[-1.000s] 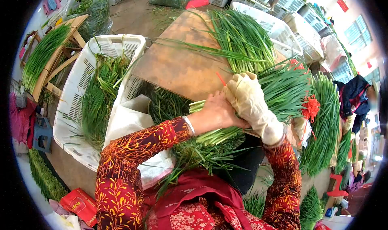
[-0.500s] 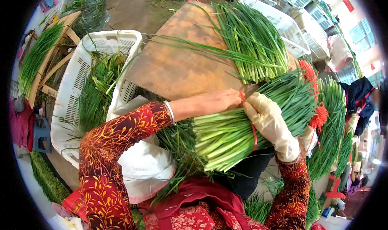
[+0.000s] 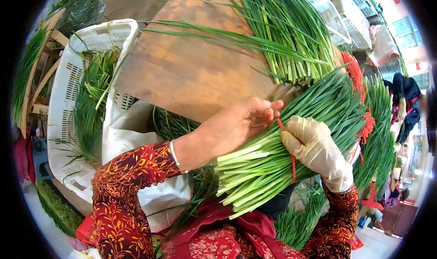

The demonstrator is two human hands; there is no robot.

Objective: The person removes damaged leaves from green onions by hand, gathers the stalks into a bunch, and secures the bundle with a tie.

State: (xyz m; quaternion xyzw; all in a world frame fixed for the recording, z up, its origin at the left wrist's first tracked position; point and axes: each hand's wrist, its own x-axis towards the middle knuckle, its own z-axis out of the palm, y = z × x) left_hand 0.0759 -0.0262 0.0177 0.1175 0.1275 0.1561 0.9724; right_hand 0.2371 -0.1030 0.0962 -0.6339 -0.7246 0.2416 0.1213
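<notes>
Right now my left hand (image 3: pixel 236 127), bare, pinches the upper end of the red tie band (image 3: pixel 291 161) between thumb and fingertips, just above the bundle of garlic chives (image 3: pixel 273 154). My right hand (image 3: pixel 318 152), in a pale rubber glove, is wrapped round the bundle a little above the cut white ends and grips it together with the band. The bundle lies across my lap, stem ends toward me, leaf tips fanning off to the right past the edge of the wooden worktop (image 3: pixel 191 76).

Risks as I judge them:
- Band is only half round the stems. If the pinch slips, it likely springs loose and the stalks splay.
- Glove grip sits near the stem ends; the long leaf side hangs unsupported, so a tilt could let inner stalks slide out.
- Pulling the band too hard could cut or bruise the soft stems, or snap the band.
- Stem ends look uneven; tied this way the bundle may sit loose.

Nearby: a loose heap of untied chives (image 3: pixel 287 35) on the worktop, just beyond the bundle, close enough that stray leaves might get caught in the tie. A white plastic crate (image 3: pixel 68 90) with greens stands to the left. A bunch of spare red bands (image 3: pixel 359 90) hangs at right. Another person (image 3: pixel 405 104) in dark clothes is at far right, well apart.
</notes>
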